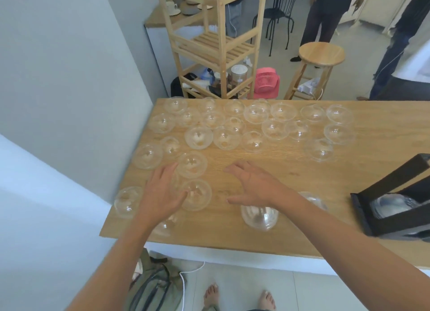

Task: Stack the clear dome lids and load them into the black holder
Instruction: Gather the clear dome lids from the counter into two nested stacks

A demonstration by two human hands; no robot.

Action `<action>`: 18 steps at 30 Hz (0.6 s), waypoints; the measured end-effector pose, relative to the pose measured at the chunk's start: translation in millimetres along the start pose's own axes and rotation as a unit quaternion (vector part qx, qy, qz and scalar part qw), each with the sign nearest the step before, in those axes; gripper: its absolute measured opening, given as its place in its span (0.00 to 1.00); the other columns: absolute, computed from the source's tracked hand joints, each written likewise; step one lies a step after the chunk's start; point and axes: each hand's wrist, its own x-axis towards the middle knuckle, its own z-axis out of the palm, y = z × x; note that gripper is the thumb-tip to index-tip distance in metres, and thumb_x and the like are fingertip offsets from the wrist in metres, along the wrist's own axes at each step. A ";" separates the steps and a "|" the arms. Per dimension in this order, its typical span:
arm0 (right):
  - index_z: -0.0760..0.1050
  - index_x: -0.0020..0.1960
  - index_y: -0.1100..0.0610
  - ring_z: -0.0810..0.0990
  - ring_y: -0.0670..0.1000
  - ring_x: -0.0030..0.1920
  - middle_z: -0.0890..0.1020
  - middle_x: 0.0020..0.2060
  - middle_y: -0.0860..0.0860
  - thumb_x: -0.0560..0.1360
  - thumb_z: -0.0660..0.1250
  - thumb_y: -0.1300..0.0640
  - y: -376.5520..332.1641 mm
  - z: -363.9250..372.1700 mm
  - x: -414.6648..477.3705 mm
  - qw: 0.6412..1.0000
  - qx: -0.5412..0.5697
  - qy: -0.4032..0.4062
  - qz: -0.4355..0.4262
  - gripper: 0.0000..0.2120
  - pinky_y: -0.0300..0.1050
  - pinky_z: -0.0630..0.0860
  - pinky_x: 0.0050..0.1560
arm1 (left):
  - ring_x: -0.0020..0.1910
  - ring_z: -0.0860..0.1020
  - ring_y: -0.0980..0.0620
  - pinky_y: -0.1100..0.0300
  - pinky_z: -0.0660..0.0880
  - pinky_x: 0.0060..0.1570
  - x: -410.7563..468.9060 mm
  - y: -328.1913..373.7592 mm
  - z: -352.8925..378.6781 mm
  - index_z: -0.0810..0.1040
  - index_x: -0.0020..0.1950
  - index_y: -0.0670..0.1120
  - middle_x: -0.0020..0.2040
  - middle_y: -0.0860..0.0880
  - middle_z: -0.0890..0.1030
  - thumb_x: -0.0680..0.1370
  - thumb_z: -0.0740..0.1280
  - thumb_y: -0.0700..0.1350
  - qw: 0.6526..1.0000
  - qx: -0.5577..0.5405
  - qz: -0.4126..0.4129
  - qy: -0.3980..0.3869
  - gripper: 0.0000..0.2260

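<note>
Presently the left hand (pixel 160 194) is hovering over clear plastic dome lids (pixel 193 165) by the light wooden table's (pixel 302 236) left edge, the right hand (pixel 254 186) beside it, both spread and empty.

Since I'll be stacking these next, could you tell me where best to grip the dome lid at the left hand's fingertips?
Likely from above, pinching opposite sides of the rim of the dome lid: it seems to sit dome-up on the table, nearest the left hand.

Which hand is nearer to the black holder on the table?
The right hand. It is over the middle of the table, left of the black holder. The left hand is farther left, over clear dome lids.
</note>
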 end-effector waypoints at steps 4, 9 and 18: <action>0.60 0.76 0.47 0.63 0.53 0.70 0.65 0.73 0.51 0.70 0.71 0.38 -33.1 9.5 32.5 0.997 -0.040 -0.018 -0.059 0.40 0.51 0.66 0.68 | 0.73 0.62 0.42 0.42 0.61 0.70 32.6 -28.6 -22.7 0.60 0.79 0.48 0.74 0.44 0.64 0.70 0.77 0.51 0.990 0.095 0.003 -0.103 0.42; 0.63 0.75 0.47 0.60 0.56 0.73 0.61 0.75 0.51 0.68 0.76 0.42 -59.7 20.7 58.7 0.982 -0.129 -0.036 -0.133 0.40 0.55 0.66 0.68 | 0.75 0.55 0.44 0.45 0.58 0.72 77.9 -36.4 -24.4 0.52 0.80 0.55 0.78 0.47 0.55 0.69 0.76 0.50 0.938 0.272 0.072 -0.202 0.47; 0.57 0.77 0.44 0.57 0.56 0.74 0.59 0.77 0.48 0.68 0.76 0.49 -71.7 32.0 76.3 0.952 -0.235 -0.065 -0.187 0.44 0.52 0.65 0.63 | 0.76 0.53 0.45 0.44 0.57 0.71 129.0 -15.3 6.7 0.50 0.79 0.57 0.79 0.49 0.53 0.70 0.75 0.44 0.861 0.377 0.221 -0.260 0.46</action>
